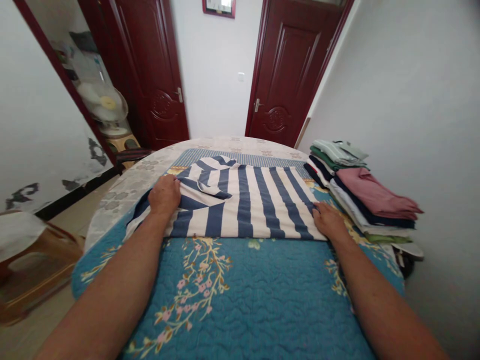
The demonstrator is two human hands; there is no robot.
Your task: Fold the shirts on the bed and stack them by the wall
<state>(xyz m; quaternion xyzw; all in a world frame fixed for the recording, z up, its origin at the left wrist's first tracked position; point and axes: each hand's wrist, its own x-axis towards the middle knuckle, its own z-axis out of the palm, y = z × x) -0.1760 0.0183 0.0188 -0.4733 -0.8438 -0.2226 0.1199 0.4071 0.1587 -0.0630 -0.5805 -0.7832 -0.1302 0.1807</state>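
Observation:
A blue-and-white striped shirt (pixel 251 200) lies across the middle of the table, folded over lengthwise with a straight edge toward me. Bunched cloth shows at its left part, near the collar. My left hand (pixel 165 194) is closed on the fabric at the shirt's left side, its fingers curled into the cloth. At the right end, my right hand (pixel 328 219) pinches the shirt's edge between thumb and fingers. Beneath the shirt spreads a teal quilted cover (pixel 270 295) with a floral pattern.
Two stacks of folded clothes, one topped by a pink garment (pixel 378 192) and one by a light green garment (pixel 337 151), stand at the right by the wall. A patterned tablecloth (pixel 112 202) shows at the table's rim. Stools (pixel 33 265) and a fan (pixel 107 103) are at left.

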